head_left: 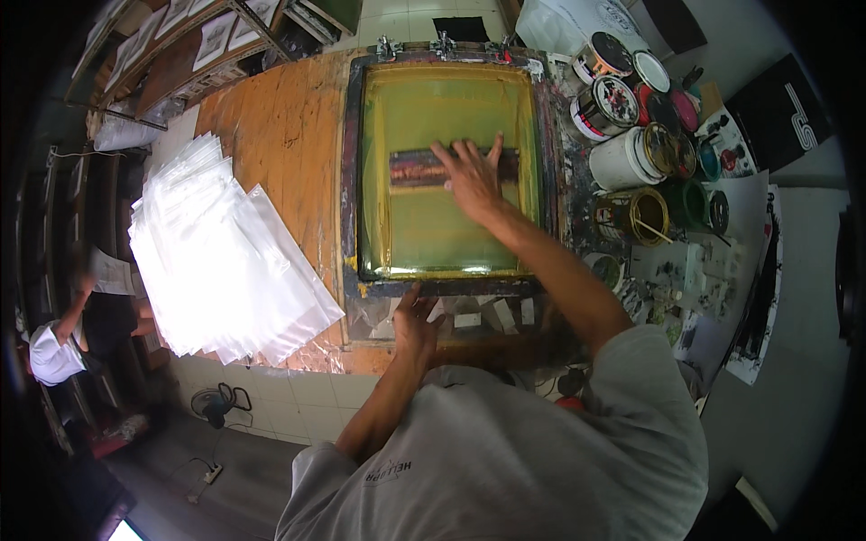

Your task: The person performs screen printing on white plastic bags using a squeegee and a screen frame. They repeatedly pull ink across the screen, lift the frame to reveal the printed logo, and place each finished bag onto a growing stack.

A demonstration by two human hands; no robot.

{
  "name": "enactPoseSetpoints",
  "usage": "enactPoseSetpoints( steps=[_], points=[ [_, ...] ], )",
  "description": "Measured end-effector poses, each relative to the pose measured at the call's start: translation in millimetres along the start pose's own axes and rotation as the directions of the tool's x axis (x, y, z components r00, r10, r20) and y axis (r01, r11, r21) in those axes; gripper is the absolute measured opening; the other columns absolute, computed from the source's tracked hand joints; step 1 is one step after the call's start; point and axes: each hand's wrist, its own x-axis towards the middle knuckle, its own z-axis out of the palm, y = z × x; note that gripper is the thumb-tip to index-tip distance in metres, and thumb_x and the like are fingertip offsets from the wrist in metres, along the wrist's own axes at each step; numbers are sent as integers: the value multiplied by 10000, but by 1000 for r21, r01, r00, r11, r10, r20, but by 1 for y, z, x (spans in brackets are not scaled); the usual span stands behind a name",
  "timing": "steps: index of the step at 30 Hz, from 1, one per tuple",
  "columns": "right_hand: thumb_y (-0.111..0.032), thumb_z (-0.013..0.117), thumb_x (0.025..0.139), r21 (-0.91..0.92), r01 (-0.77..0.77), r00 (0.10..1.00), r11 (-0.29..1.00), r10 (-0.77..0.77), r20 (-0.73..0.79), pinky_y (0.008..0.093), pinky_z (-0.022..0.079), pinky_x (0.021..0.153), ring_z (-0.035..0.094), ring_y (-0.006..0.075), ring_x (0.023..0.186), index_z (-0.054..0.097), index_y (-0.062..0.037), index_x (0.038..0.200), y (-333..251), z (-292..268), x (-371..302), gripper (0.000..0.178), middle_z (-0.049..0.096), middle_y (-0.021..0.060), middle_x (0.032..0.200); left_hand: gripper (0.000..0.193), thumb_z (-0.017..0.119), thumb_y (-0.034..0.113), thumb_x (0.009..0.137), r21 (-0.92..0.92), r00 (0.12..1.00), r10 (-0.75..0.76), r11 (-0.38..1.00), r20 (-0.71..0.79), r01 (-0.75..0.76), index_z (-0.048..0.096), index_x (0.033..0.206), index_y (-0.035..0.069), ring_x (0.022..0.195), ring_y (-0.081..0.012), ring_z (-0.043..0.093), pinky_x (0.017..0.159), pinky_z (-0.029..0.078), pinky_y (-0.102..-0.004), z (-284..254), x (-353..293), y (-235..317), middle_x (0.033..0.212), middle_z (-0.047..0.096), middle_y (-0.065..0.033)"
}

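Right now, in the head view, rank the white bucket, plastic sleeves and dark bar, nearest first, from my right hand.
From your right hand:
1. Dark bar: under it.
2. White bucket: to its right.
3. Plastic sleeves: left, on the table.

Squeegee on the screen, sheet pile to its left, cans to its right

Wooden table, pile of plastic sleeves, dark-framed screen

White glare on plastic sheets, dark rim
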Motion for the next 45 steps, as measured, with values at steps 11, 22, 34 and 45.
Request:
enactPoseSetpoints(
  steps=[11, 22, 34, 45],
  points=[
    [-259, 819, 851, -125, -17, 993, 992, 2, -117, 751, 191, 1130, 542, 284, 1272, 478, -252, 1514, 80, 14, 164, 746, 611, 85, 1235, 276, 732, 331, 917, -54, 999, 5, 999, -40, -7, 569, 1082, 181, 1071, -238, 554, 937, 431, -528, -2, -10, 2, 1038, 555, -11],
    [-154, 742, 896, 270, 10, 949, 963, -95, 300, 537, 341, 992, 557, 344, 1174, 518, -179, 1466, -38, -98, -46, 613, 607, 171, 1189, 174, 632, 263, 1007, -39, 974, 179, 984, 142, -175, 589, 1051, 101, 1032, -319, 651, 972, 510, -582, -19, -17, 6, 987, 613, -70],
    [-560, 654, 929, -51, 136, 913, 989, -145, -381, 494, 354, 875, 528, 285, 913, 613, -146, 1340, -89, -251, -47, 585, 544, 112, 937, 162, 660, 32, 900, -361, 539, 551, 831, 636, -423, 706, 1054, 7, 1006, -246, 721, 1011, 553, -521, 84, -106, 121, 1098, 744, -120],
    [-343, 432, 1098, 154, 30, 1000, 988, -31, 0, 329, 535, 624, 463, 128, 523, 665, -29, 999, -73, -392, 82, 403, 537, 15, 624, 306, 631, 305, 995, 583, -33, 722, -583, 691, -566, 742, 1203, 110, 839, -370, 633, 790, 489, -363, 152, 204, 181, 1023, 663, -160]
  ],
)
